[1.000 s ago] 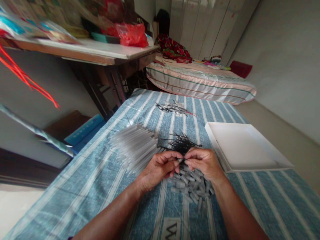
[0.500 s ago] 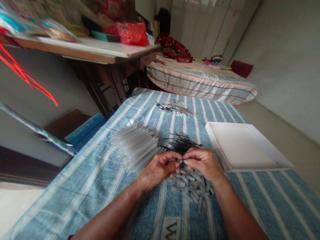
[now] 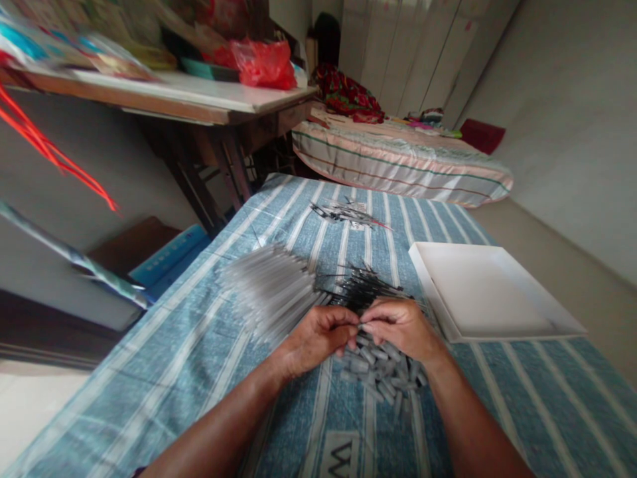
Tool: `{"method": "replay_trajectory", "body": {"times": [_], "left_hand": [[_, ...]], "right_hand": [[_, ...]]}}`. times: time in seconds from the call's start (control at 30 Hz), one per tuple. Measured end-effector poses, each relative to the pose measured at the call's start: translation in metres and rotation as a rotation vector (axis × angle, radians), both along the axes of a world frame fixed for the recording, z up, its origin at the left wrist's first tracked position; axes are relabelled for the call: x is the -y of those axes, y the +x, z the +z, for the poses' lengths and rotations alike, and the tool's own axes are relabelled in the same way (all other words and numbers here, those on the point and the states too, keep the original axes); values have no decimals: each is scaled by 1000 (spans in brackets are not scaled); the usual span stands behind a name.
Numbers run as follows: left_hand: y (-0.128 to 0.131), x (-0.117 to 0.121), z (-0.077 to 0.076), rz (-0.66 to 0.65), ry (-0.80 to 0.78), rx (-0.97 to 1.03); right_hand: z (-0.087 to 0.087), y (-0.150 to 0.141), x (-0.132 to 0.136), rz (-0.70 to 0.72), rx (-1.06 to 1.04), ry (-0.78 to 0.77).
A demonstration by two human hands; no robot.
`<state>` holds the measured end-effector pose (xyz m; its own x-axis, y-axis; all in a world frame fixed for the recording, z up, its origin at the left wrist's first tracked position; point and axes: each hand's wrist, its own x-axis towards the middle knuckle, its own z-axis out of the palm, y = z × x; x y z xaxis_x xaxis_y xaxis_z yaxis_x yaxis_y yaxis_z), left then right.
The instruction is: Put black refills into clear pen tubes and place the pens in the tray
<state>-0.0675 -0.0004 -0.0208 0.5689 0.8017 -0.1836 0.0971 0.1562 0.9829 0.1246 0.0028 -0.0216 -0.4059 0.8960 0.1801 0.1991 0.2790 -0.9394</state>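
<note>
My left hand point(image 3: 326, 332) and my right hand point(image 3: 401, 325) meet fingertip to fingertip over the table, both closed in a pinch. What sits between the fingertips is small, dark and mostly hidden; I cannot make out its kind. Under and in front of the hands lies a heap of short grey tube-like caps point(image 3: 385, 378). Just beyond the fingers is a pile of thin black sticks point(image 3: 365, 285). Left of these, long translucent grey tubes point(image 3: 271, 289) lie side by side in a stack, close to my left hand.
A shallow white box lid point(image 3: 497, 292) lies to the right on the striped blue cloth point(image 3: 199, 372). Farther back is a small bunch of thin dark and clear pieces point(image 3: 348, 214). A side table point(image 3: 199, 93) with a red plastic bag point(image 3: 266, 64) stands left, a bed point(image 3: 398, 153) behind.
The fingertips have shifted very slightly, with both hands still pinched together at the same place. The piles, tubes and white lid look the same.
</note>
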Motion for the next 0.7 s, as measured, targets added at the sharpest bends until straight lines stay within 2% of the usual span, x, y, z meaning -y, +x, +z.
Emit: {"method": "replay_trajectory", "body": {"times": [0.17, 0.4, 0.53, 0.7], "left_hand": [[0, 1, 3, 45, -7, -4], [4, 1, 4, 63, -5, -23], [4, 1, 3, 60, 18, -18], [4, 3, 7, 99, -12, 0]], "right_hand": [[1, -1, 1, -52, 138, -43], [-3, 1, 0, 14, 181, -146], [-2, 2, -1, 4, 258, -81], [-1, 6, -1, -49, 159, -46]]}}
